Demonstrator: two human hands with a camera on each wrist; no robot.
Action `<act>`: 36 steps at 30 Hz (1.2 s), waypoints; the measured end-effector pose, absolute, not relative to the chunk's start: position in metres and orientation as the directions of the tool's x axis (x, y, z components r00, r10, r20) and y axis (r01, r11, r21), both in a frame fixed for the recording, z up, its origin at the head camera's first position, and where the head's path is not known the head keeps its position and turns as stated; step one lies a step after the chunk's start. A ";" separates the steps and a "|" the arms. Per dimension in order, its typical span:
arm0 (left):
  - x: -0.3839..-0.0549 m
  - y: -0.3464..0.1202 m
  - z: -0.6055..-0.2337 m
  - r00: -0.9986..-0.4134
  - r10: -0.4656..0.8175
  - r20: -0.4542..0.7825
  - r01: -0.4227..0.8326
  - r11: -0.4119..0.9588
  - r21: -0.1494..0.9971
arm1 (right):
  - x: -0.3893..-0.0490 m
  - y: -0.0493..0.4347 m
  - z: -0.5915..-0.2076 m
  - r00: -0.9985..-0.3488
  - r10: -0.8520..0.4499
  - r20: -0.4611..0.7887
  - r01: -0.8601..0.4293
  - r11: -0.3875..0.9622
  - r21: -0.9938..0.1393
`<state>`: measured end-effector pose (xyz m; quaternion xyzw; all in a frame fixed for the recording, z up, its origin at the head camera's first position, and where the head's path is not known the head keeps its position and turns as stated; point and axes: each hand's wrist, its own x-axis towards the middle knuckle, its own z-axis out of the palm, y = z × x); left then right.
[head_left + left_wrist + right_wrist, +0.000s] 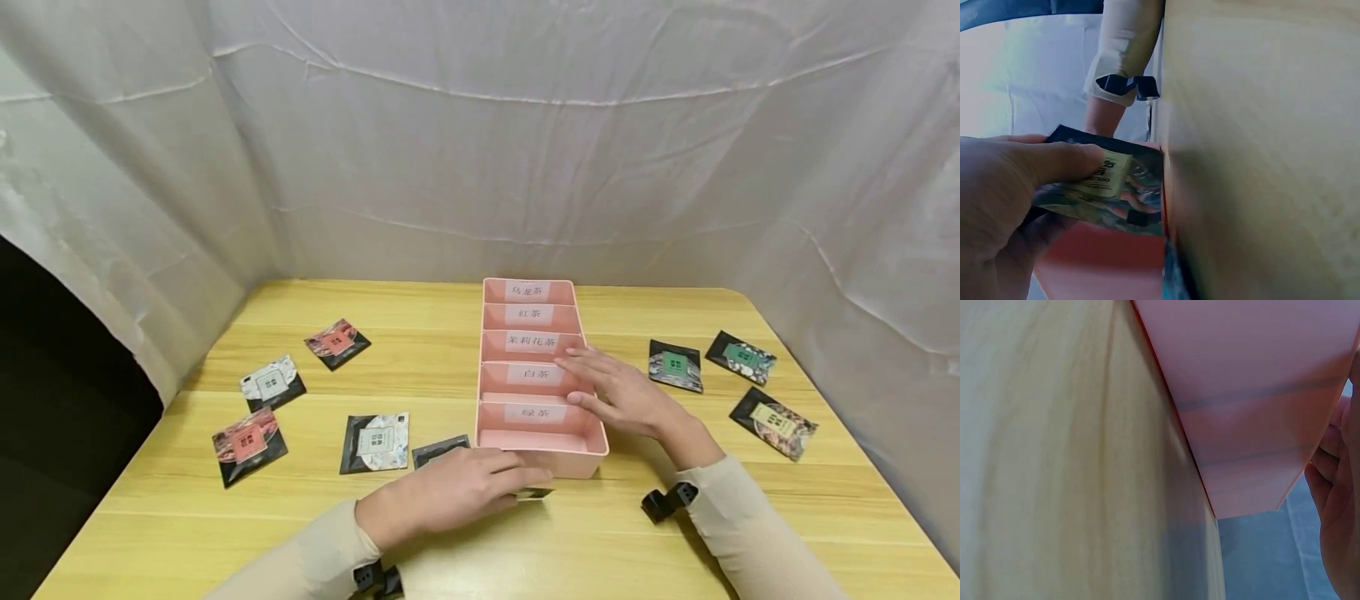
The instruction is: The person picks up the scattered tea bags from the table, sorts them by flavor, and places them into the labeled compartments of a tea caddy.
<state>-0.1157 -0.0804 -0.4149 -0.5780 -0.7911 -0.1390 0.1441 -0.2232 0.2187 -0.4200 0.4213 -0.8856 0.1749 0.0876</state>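
Note:
My left hand (457, 492) pinches a tea sachet (1110, 181) with a yellow label, thumb across its face, just in front of the pink divided box (562, 464). Only a thin edge of that sachet shows in the head view. At the box's right side, my right hand (626, 396) rests its fingertips on the rim, fingers extended. Chinese labels mark the compartments, front to back, and the visible ones hold no sachets. Partly covered by the left hand lies a dark sachet (441, 448) left of the box.
Left on the wooden table are two red-labelled sachets (250, 446) and two white-labelled sachets (375, 442). To the right lie two green-labelled sachets (675, 365) and a yellow-labelled sachet (774, 422). Pale cloth (525, 167) hangs behind the table.

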 end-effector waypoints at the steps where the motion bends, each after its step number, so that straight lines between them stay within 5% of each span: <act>1: -0.116 -0.081 -0.415 -0.307 0.865 0.398 0.951 0.297 0.089 | -0.223 0.219 -0.420 -0.629 -0.716 0.303 -0.777 0.583 -0.236; 27: -0.127 -0.099 -0.386 -0.722 0.612 0.324 0.612 0.346 0.711 | -0.223 0.219 -0.422 -0.633 -0.713 0.300 -0.774 0.589 -0.234; 32: -0.129 -0.104 -0.379 -0.759 0.610 0.228 0.516 0.350 0.781 | -0.223 0.219 -0.422 -0.635 -0.711 0.304 -0.773 0.589 -0.238; 36: -0.132 -0.109 -0.376 -0.765 0.586 0.266 0.545 0.370 0.752 | -0.223 0.219 -0.423 -0.629 -0.712 0.312 -0.777 0.585 -0.230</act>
